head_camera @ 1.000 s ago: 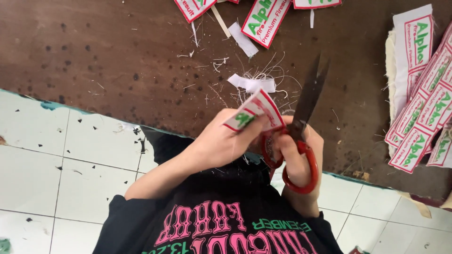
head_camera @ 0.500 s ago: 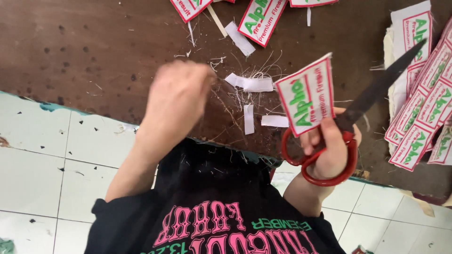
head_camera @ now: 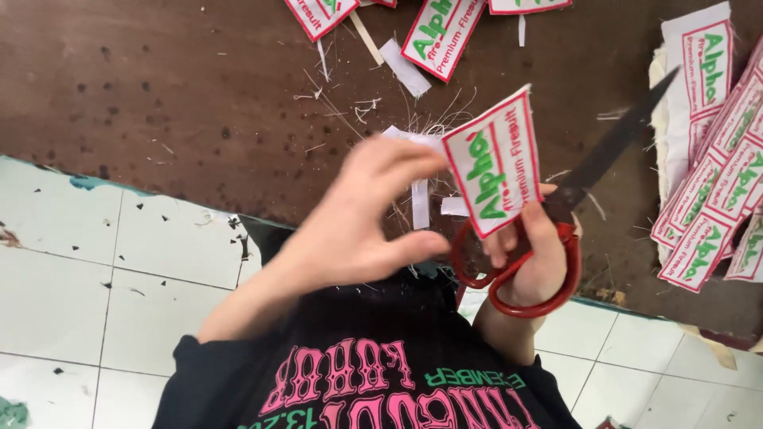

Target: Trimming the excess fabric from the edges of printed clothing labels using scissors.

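My right hand grips red-handled scissors, their dark blade pointing up and right over the brown table. The same hand pinches the lower edge of a white cloth label with a red border and green and red lettering, held upright. My left hand hovers just left of the label with fingers spread. Its fingertips are at the label's left edge, and I cannot tell whether they touch it.
A heap of the same labels lies at the table's right edge, and more labels lie at the far side. White fabric strips and loose threads litter the table's middle. White floor tiles show below the table edge.
My left hand has come back from the left toward the label. The right hand has lifted the label and scissors slightly, with the blade still pointing up and right.
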